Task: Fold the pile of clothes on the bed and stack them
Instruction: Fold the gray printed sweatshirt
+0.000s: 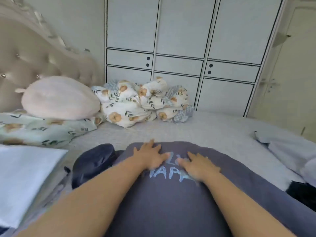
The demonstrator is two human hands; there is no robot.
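I had both the left hand and right hand flat, gripping nothing, on the soft grey shirt, best pinched at its edges.

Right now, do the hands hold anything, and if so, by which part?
Nothing is held. The left hand and the right hand lie flat, fingers spread, on the chest area of the grey shirt, pressing around its printed letters.

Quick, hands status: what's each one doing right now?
Left hand: open, fingers spread flat on the grey shirt.
Right hand: open, flat on the same shirt, blurred; nothing held.
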